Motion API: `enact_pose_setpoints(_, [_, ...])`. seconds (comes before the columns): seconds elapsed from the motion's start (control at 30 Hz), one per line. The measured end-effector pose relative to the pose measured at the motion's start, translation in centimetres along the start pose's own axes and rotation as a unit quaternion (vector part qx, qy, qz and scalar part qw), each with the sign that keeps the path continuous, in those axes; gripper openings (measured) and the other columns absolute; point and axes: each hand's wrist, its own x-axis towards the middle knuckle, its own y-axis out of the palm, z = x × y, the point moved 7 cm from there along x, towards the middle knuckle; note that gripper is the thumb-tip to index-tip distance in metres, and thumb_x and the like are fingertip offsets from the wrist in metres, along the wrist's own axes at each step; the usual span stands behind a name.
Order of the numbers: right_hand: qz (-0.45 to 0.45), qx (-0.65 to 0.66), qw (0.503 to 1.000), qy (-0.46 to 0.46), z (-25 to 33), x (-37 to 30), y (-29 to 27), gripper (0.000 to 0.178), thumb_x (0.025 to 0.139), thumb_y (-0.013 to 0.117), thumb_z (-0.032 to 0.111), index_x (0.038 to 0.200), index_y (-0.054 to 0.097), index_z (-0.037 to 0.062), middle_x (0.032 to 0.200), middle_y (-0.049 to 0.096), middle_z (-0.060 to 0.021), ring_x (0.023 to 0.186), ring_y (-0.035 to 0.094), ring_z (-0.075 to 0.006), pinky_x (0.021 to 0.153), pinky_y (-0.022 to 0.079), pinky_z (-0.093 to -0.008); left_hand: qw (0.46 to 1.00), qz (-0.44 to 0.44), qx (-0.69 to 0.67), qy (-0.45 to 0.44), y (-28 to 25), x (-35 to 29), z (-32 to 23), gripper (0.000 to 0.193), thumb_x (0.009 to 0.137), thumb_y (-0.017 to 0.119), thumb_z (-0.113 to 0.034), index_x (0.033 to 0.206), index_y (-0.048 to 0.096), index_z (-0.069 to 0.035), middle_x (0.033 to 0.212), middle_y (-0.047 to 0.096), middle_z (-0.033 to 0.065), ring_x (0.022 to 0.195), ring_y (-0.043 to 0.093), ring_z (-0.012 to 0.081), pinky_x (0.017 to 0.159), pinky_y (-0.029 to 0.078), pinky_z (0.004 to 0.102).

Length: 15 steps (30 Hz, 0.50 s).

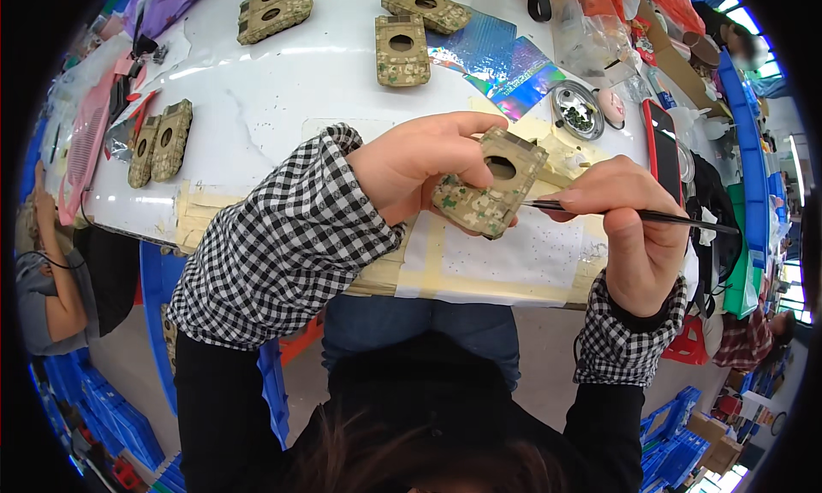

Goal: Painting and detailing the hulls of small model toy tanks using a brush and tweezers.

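My left hand [419,163] grips a small flat camouflage-patterned case [490,185] with a round hole in it, held tilted above the front edge of the white table [282,99]. In my right hand [629,227] is a thin black tool [634,213] like tweezers or a pick, lying almost level, with its tip touching the case's right edge. Both wrists wear black-and-white checked cuffs.
More camouflage cases lie on the table: one [402,49] in the middle, another [426,7] behind it, a pair [274,11] at the back left, a pair [162,142] at the left edge. A small round dish [576,110], shiny foil sheets [505,65] and a red phone [664,150] sit to the right. Other people sit at both sides.
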Motion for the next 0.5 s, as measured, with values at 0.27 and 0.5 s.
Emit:
enact_pose_setpoints(0.27, [0.055, -0.005, 0.998, -0.015, -0.13, 0.84, 0.8, 0.018, 0.087, 0.06, 0.014, 0.091, 0.068, -0.0018, 0.082, 0.066, -0.0092, 0.072, 0.058, -0.0172, 0.065, 0.045, -0.0275, 1.0, 0.012, 0.023, 0.002, 0.04, 0.03, 0.23, 0.073, 0.075, 0.052, -0.003, 0.141, 0.022, 0.003, 0.127, 0.046, 0.0217, 0.102, 0.059, 0.0315, 0.091, 0.048, 0.0378])
enact_pose_setpoints(0.5, [0.073, -0.027, 0.997, -0.019, -0.06, 1.04, 0.93, 0.016, 0.086, 0.061, 0.013, 0.09, 0.068, -0.0017, 0.081, 0.066, -0.0092, 0.072, 0.057, -0.0174, 0.065, 0.045, -0.0277, 1.0, -0.005, 0.029, -0.007, -0.27, -0.03, 0.42, 0.071, 0.075, 0.051, -0.003, 0.14, 0.024, 0.003, 0.126, 0.048, 0.0214, 0.104, 0.058, 0.03, 0.091, 0.048, 0.0375])
